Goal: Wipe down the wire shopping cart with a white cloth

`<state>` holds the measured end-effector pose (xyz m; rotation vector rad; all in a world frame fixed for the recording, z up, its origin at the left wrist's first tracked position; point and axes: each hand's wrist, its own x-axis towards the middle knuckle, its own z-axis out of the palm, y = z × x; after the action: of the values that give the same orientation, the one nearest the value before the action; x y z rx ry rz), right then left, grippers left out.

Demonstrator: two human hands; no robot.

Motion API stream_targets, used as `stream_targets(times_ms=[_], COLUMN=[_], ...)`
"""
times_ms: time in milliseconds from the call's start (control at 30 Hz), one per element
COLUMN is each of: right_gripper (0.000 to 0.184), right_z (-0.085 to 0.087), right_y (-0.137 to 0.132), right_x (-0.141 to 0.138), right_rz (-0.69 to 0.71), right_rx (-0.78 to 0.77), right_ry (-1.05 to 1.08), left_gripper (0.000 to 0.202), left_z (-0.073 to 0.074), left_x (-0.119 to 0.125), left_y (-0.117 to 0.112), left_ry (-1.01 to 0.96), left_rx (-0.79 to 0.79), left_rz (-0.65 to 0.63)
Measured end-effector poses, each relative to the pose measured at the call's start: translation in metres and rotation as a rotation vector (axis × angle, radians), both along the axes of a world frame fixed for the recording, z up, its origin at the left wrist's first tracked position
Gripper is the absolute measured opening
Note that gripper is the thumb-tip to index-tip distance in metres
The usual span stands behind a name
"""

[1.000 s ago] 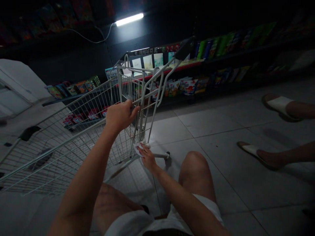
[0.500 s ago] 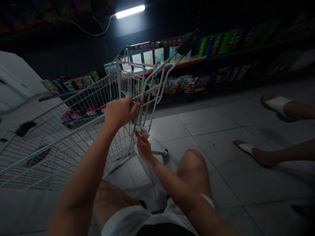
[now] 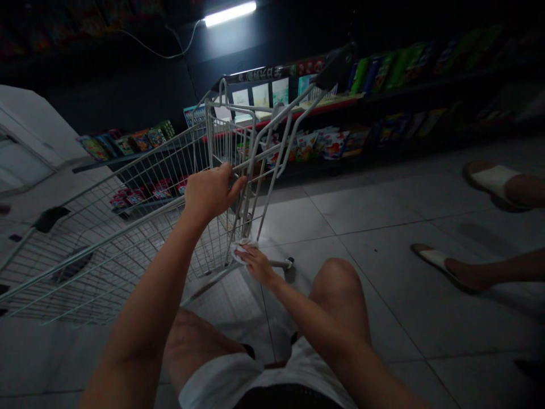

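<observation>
A metal wire shopping cart (image 3: 140, 238) stands in front of me, its dark handle bar (image 3: 293, 69) toward the upper right. My left hand (image 3: 210, 190) is closed around the cart's top rail near the rear corner, thumb pointing right. Lower down, my right hand (image 3: 254, 262) presses a crumpled white cloth (image 3: 243, 250) against the lower rear frame, close to the bottom bar. The cloth partly covers the frame there. One cart wheel (image 3: 290, 263) shows just right of that hand.
Behind the cart, shelves carry books (image 3: 260, 96), bagged goods (image 3: 334, 143) and boxed items (image 3: 142, 139). A lit tube lamp (image 3: 230, 13) hangs above. At right, another person's feet in white sandals (image 3: 430, 255) stand on the tiled floor (image 3: 370, 267).
My right hand has moved down the cart's rear frame with the cloth, its fingers now flatter. My left hand keeps its hold on the rail. The view has shifted slightly.
</observation>
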<state>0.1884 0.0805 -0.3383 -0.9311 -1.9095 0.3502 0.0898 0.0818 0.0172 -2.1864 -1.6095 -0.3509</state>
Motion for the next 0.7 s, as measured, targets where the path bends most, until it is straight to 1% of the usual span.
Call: stream_targets(times_ms=[67,100,133,167,233,300,367,400,467,533,633,700], right_gripper=[0.057,0.058,0.06,0.062,0.065,0.07,0.074,0.076,0.078,0.077,0.067,0.055], right_z=[0.015,0.019,0.02,0.018,0.005,-0.015,-0.031,-0.037,-0.041,-0.04,-0.04,-0.042], right_y=[0.009,0.013,0.015,0.015,0.01,-0.001,-0.011,-0.014,-0.018,-0.021,-0.032,-0.043], right_x=[0.006,0.006,0.006,0.004,-0.003,-0.012,-0.017,-0.018,-0.016,-0.01,-0.005,-0.009], right_rz=[-0.161,-0.238,-0.285,-0.295,-0.259,-0.214,-0.189,-0.172,-0.115,-0.049,0.001,0.025], right_rx=[0.023,0.015,-0.007,-0.035,-0.094,-0.149,-0.194,-0.22,-0.283,-0.344,-0.396,-0.474], right_ry=[0.127,0.175,0.19,0.176,0.109,0.056,0.052,0.059,0.117,0.187,0.26,0.431], left_gripper=[0.051,0.051,0.05,0.05,0.049,0.049,0.049,0.049,0.048,0.047,0.046,0.046], left_z=[0.0,0.0,0.0,0.001,0.001,0.002,0.001,0.001,0.0,-0.001,-0.001,-0.001], left_x=[0.0,0.0,0.0,0.0,0.0,0.0,0.0,0.0,-0.001,-0.001,-0.002,-0.002], left_y=[0.0,0.0,0.0,0.0,0.0,0.0,0.0,0.0,0.0,0.001,0.001,0.001], left_ry=[0.002,0.003,0.005,0.006,0.008,0.009,0.007,0.004,-0.002,-0.006,-0.002,0.004], left_rx=[0.007,0.013,0.018,0.018,0.012,0.01,0.02,0.025,0.032,0.035,0.039,0.034], left_rz=[-0.007,-0.009,-0.009,-0.007,0.001,0.0,-0.01,-0.017,-0.026,-0.022,-0.005,-0.003])
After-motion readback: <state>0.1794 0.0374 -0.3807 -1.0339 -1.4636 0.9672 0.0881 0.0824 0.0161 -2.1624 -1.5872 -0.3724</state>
